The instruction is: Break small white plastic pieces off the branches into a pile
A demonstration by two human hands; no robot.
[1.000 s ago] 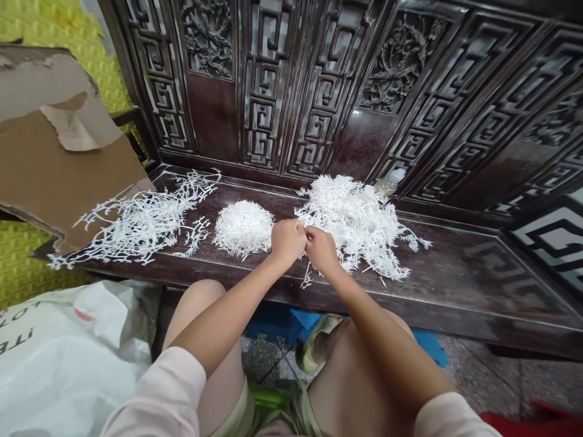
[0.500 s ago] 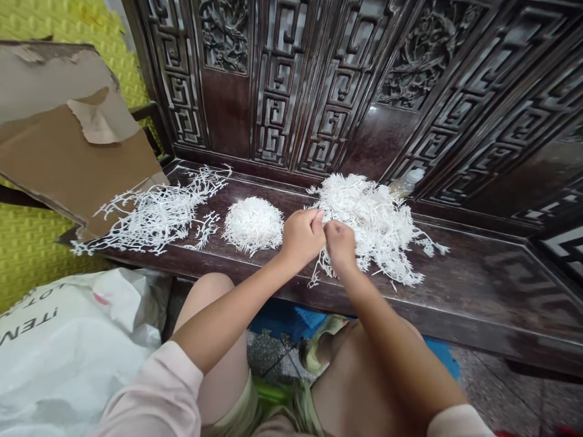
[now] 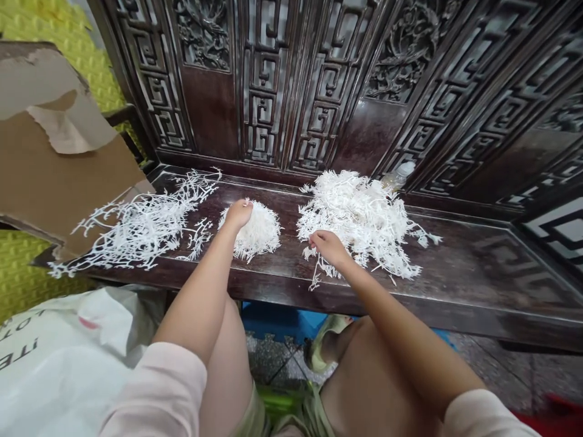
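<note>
The left hand rests on top of a small round pile of white twigs, fingers bunched. The right hand touches the front of a big messy pile; whether it grips a twig, nobody can tell. Long twigs stretch sideways along the dark carved bench, with a cardboard flap over their left end.

A soft pale pink top with loose, wide sleeves ends near the elbows — beyond the cuffs, the forearms, left hand and right hand are bare, without gloves. Below sit khaki shorts with short legs — the thighs show bare above their hems
</note>
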